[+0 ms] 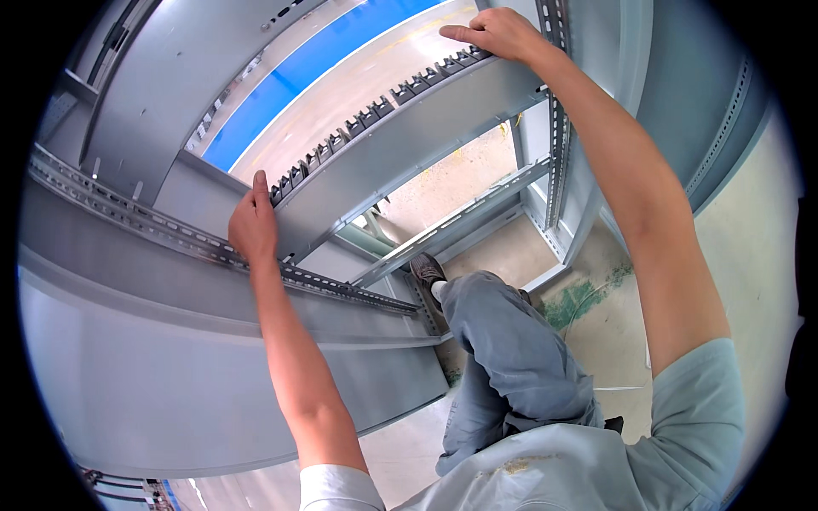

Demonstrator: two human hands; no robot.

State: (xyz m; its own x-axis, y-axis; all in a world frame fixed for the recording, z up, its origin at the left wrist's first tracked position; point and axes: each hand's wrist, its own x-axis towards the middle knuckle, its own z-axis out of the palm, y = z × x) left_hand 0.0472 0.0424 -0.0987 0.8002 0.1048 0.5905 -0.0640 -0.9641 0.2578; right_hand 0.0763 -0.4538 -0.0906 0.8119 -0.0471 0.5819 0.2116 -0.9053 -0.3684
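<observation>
A long grey sheet-metal panel (409,140) spans the metal cabinet frame in front of me, its right end lying farther off than its left. A row of black, toothed holders (366,117) runs along its upper edge, with a few gaps in it. My left hand (254,226) grips the panel's left end, thumb pointing up and fingers mostly hidden. At the right end my right hand (503,36) is closed over the panel's top corner, its thumb stretched to the left. Perforated uprights (558,128) stand close by the right end.
A perforated rail (162,223) runs along the cabinet's left side. Below the panel lies a slotted crossbar (460,220). My shoe (426,269) is by the cabinet's bottom frame. A blue floor strip (298,81) shows behind the cabinet; green stains (588,298) mark the floor at right.
</observation>
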